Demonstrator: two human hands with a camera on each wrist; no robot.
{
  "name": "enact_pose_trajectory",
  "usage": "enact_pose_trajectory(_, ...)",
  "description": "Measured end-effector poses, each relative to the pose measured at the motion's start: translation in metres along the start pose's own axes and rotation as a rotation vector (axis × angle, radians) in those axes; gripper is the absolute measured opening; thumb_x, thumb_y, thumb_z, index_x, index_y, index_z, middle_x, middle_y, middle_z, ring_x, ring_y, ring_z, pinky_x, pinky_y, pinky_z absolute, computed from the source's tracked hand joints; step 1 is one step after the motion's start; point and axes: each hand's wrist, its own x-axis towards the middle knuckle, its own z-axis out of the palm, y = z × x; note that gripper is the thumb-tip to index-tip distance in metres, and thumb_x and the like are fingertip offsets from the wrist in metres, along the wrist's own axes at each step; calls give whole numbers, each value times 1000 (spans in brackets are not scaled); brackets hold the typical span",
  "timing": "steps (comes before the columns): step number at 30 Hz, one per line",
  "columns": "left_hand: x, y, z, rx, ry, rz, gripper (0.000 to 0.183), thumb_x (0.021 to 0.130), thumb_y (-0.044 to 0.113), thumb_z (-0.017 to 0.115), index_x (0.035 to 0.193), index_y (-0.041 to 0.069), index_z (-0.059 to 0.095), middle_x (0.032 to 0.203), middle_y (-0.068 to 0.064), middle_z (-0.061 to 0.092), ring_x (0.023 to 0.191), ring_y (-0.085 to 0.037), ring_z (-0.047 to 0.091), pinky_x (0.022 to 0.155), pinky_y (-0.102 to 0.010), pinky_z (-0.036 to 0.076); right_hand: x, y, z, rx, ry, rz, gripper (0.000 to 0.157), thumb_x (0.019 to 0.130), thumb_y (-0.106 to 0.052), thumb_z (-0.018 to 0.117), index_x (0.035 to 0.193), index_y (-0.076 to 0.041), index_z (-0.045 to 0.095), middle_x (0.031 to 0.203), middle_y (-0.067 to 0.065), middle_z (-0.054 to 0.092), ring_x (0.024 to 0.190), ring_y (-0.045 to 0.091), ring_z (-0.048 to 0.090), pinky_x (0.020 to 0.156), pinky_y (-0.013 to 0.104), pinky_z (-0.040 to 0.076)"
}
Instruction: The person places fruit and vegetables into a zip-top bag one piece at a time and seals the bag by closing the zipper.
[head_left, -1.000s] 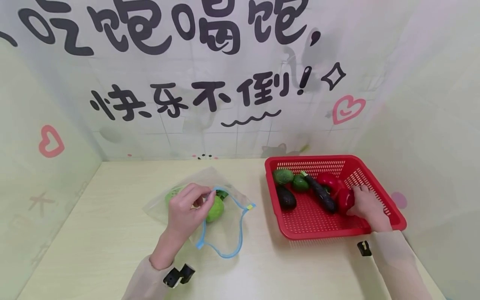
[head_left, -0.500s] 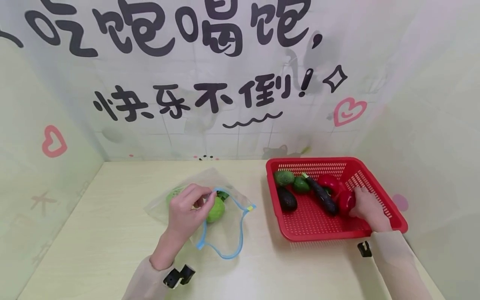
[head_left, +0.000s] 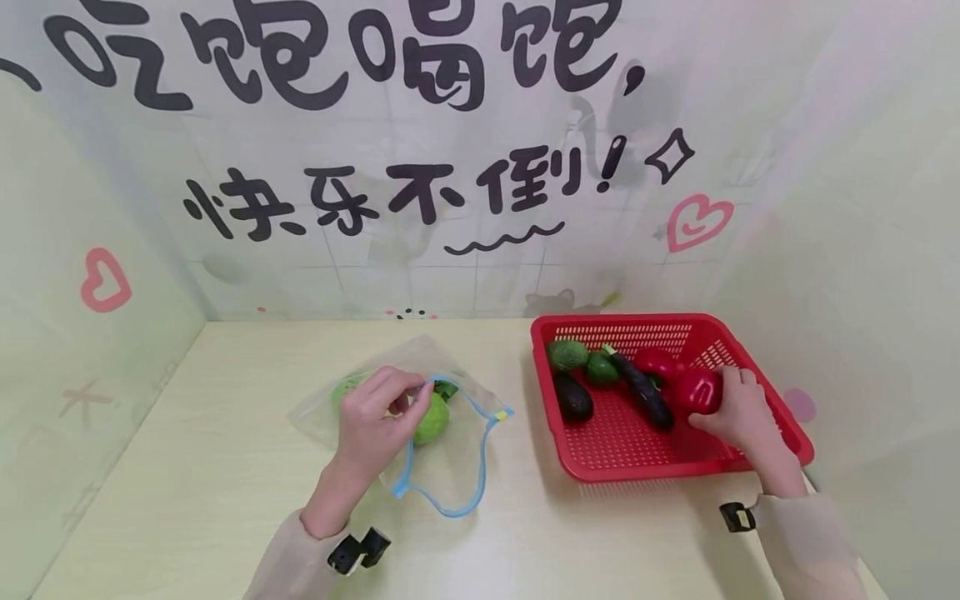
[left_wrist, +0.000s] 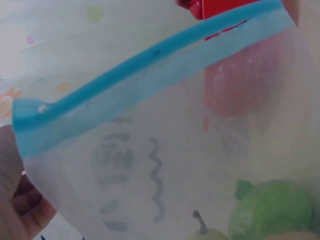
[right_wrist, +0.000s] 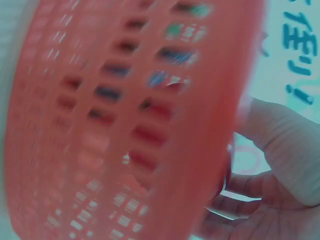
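My left hand (head_left: 378, 417) pinches the blue-edged rim of a clear zip bag (head_left: 480, 454) on the table, its mouth spread. Inside the bag lie a bumpy green round fruit (head_left: 432, 419) and other green produce, partly behind the hand. In the left wrist view, the bag's blue zip strip (left_wrist: 155, 54) crosses the picture. On the right, my right hand (head_left: 742, 408) grips a glossy red bell pepper (head_left: 700, 390) above the floor of the red basket (head_left: 607, 471). The basket wall hides most of that pepper in the right wrist view, where my thumb and fingers (right_wrist: 240, 187) show.
In the basket lie a slim dark eggplant (head_left: 641, 390), a second red pepper (head_left: 655, 362), a dark avocado (head_left: 573, 397), a dark green round piece (head_left: 602, 368) and a bumpy green one (head_left: 567, 355). Walls (head_left: 450, 283) enclose the table at the back and sides.
My right hand has lifted the red bell pepper slightly from the basket floor and turned it; the right wrist has drawn back. The left hand and the bag stay in place.
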Motion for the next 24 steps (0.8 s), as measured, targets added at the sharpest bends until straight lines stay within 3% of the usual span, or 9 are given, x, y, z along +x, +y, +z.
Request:
enact_pose_trajectory(4, 0, 0, -1, 1, -1, -1, 25, 89, 17, 56, 72, 1, 66, 65, -5, 60, 47, -10, 50, 43, -14, 42, -6, -17, -3, 94, 41, -33, 82, 66, -5, 79, 127, 14, 29, 118, 34, 32, 106, 51, 36, 74, 65, 47)
enact_pose_trajectory(10, 0, 1, -1, -2, -2, -3, 25, 89, 16, 56, 72, 1, 66, 65, -5, 60, 48, -10, 50, 43, -14, 42, -15, -45, -6, 142, 71, -114, 80, 65, -5, 80, 127, 11, 33, 120, 30, 36, 109, 48, 38, 75, 64, 47)
enact_pose_trajectory(24, 0, 4, -1, -10, -19, -18, 21, 87, 14, 57, 73, 1, 66, 65, -5, 60, 48, -11, 50, 43, -15, 42, -39, -114, 14, 261, 97, -327, 81, 58, -5, 85, 126, 0, 40, 119, 18, 45, 109, 34, 45, 74, 55, 53)
